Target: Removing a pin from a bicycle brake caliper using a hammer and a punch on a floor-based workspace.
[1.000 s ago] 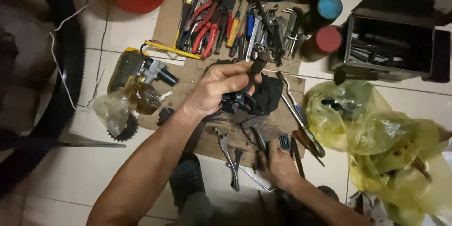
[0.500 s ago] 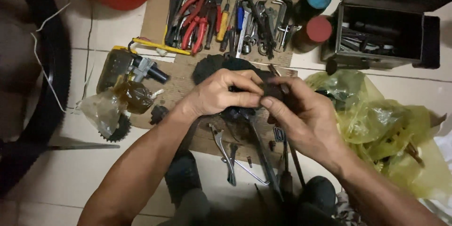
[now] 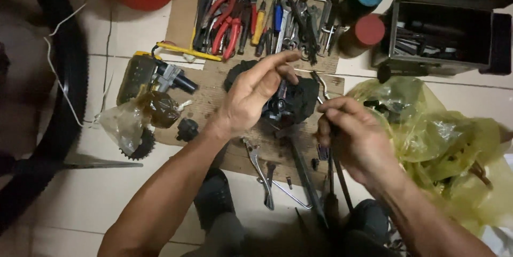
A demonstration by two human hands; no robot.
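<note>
My left hand (image 3: pixel 255 94) rests on a small dark metal part (image 3: pixel 282 105) lying on a black rag (image 3: pixel 299 99), fingers spread over it. My right hand (image 3: pixel 352 139) is just to the right of the part, closed around a thin dark tool (image 3: pixel 332 169) whose shaft runs down toward me. Both hands are over a piece of brown cardboard (image 3: pixel 214 96) on the tiled floor.
Red-handled pliers (image 3: pixel 227 24), wrenches and screwdrivers lie at the top. An open black toolbox (image 3: pixel 443 35) and two capped cans (image 3: pixel 363 29) stand top right. A yellow plastic bag (image 3: pixel 443 139) is on the right, a sprocket (image 3: pixel 140 147) and oily bag on the left, a black tyre (image 3: pixel 64 86) far left.
My right hand has come up from the lower tools to the part, then drawn slightly right holding a thin tool. My left hand has opened its fingers over the part.
</note>
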